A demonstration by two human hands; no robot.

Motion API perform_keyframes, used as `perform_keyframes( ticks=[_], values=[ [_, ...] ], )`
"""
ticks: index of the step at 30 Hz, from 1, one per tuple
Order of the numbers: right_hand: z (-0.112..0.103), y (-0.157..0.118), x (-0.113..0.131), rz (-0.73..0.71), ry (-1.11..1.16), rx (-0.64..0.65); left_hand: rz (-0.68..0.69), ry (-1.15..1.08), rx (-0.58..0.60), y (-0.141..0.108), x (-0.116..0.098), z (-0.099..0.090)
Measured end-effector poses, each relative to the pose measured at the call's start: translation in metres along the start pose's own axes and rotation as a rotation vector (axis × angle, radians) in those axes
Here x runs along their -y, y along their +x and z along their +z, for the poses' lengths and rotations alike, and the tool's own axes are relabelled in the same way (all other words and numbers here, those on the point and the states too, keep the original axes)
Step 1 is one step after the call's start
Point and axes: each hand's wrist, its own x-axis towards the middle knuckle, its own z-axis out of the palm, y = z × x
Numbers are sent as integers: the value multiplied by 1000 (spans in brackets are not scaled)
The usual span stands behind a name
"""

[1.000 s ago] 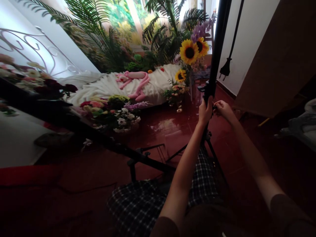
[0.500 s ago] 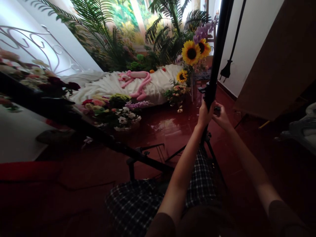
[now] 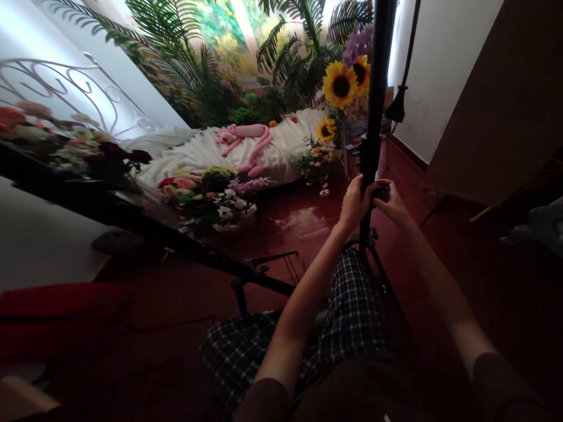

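Observation:
A black light stand [image 3: 376,88] rises in front of me, its pole tilted slightly to the right at the top. Wrapped round the pole is my left hand [image 3: 354,203], just below a dark clamp collar. My right hand [image 3: 391,202] closes its fingers on a small black knob [image 3: 382,190] at the pole's right side. The stand's legs [image 3: 382,266] spread out on the floor below, by my checked clothing [image 3: 356,305].
A second black stand [image 3: 176,240] slants across the left. Flower arrangements [image 3: 220,202] and a pink plush toy [image 3: 250,133] on white cloth [image 3: 285,146] lie ahead. A black plug [image 3: 397,105] hangs by the right wall. A red object [image 3: 57,299] lies at lower left.
Both hands have shifted slightly left in the view, still at the pole and knob. The view has turned a little, so the surroundings sit slightly farther right and the plug appears higher.

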Motion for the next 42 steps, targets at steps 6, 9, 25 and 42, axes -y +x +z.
perform_keyframes(
  ticks=[6,9,25,42],
  values=[
    [0,3,-7,-3,10,-20,-11,-13,-21,11,-9,-4],
    [-3,5,-9,34,19,-2,14,-88,-86,28,-28,0],
    [-34,21,-4,3,-260,-29,172,-385,-140,98,-42,18],
    [-51,61,-1,763,528,646,89,-539,-119,91,-57,9]
  ],
)
